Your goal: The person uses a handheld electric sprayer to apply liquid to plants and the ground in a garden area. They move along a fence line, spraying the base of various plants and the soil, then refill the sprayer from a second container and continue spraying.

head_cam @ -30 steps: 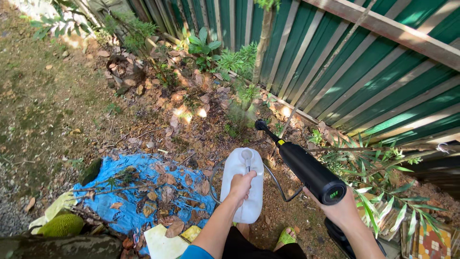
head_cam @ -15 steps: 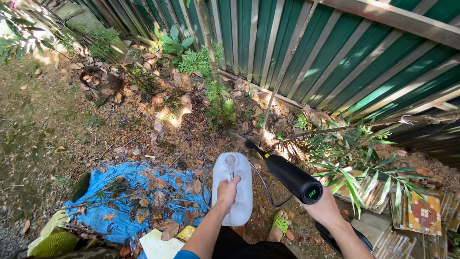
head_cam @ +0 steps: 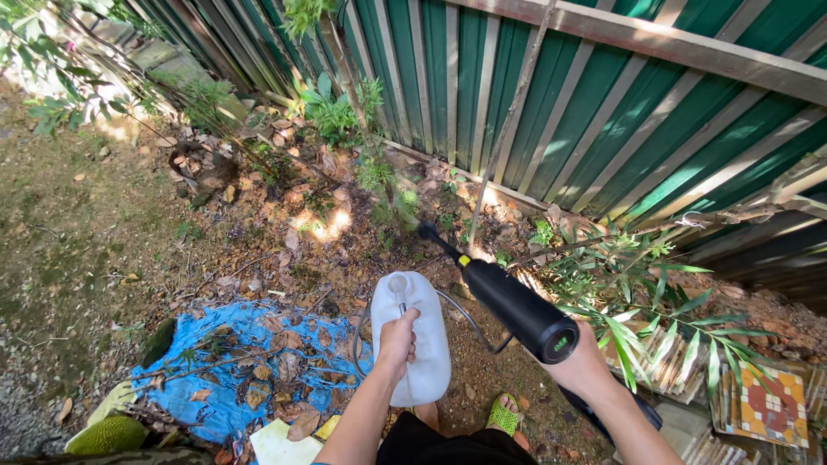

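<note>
Garden strip beside a green metal fence [head_cam: 551, 112]; spraying is judged to be under way, not finished.

Done, as far as can be seen: the equipment is in hand and aimed. No wet patches, droplets or mist can be made out on the ground or foliage, so how much has been treated cannot be told. Left: the small leafy plants [head_cam: 340, 108] at the fence foot and the weeds among the dry leaves [head_cam: 284, 224] look untreated, though wetness would be hard to see in this light.

Left hand [head_cam: 398, 336]: closed in a full fist round the handle on top of a white plastic jug [head_cam: 413, 344]. The jug is held upright, hanging in front of the body above bare soil, just right of a crumpled blue tarp [head_cam: 233, 362]. The forearm is extended forward and slightly down, wrist straight.

Right hand [head_cam: 586, 366]: wrapped round the rear grip of a black spray wand [head_cam: 517, 306]; the fingers are mostly hidden under the barrel, so trigger contact cannot be told. The wand is tilted up and away to the left, its thin nozzle tip [head_cam: 428, 231] directed at the greenery near the fence base. A dark hose [head_cam: 469, 319] is seen looping from jug toward wand.

1 green sandal [head_cam: 504, 415] is visible below, between the 2 arms. A patterned tile [head_cam: 771, 405] lies at the far right.
</note>
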A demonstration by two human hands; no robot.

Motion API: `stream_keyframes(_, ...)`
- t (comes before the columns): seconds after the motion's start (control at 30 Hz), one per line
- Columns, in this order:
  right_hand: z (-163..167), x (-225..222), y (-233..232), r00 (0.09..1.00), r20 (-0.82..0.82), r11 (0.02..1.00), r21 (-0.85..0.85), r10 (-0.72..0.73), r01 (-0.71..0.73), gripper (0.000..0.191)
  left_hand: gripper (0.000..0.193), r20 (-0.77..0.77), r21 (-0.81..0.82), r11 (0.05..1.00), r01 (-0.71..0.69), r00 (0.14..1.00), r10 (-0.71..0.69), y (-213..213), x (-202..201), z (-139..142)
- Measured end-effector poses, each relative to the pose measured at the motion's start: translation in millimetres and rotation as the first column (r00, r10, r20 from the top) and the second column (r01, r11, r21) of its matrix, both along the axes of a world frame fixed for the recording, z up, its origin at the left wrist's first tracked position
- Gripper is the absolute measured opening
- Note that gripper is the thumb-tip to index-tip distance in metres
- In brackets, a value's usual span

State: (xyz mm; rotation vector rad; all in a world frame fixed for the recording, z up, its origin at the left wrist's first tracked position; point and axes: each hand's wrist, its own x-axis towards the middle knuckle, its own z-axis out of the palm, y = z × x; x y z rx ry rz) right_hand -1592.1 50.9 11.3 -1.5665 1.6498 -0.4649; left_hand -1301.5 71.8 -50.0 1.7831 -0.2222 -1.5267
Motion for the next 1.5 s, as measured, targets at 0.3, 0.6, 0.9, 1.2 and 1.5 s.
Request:
stream_keyframes(0.3,-8,-20,17,0.993,-0.116,0.994,0.112,0.006,0.007,0.038,0.032,0.119,0.015,0.996,0.086,0.989,-0.088,-9,-31,4)
stream_keyframes(0.6,-7,-38,16,0.993,0.11,0.992,0.117,-0.048,0.035,0.031,0.034,0.046,0.017,0.999,0.03,0.998,-0.031,-18,-41,9)
stream_keyframes(0.9,9,-37,-2,0.968,0.249,0.996,-0.076,-0.028,0.048,0.035,0.035,0.067,-0.073,0.995,0.061,0.996,-0.056,-21,-34,36)
stream_keyframes(1.2,41,-31,-10,0.985,0.114,0.966,-0.236,0.13,-0.1,0.03,0.036,0.09,-0.153,0.988,0.004,0.996,0.01,-42,-3,74)
stream_keyframes(1.5,43,-1,-4,0.992,0.072,0.978,-0.187,0.108,-0.093,0.037,0.035,0.112,-0.143,0.989,-0.033,0.993,0.05,-30,-2,76)
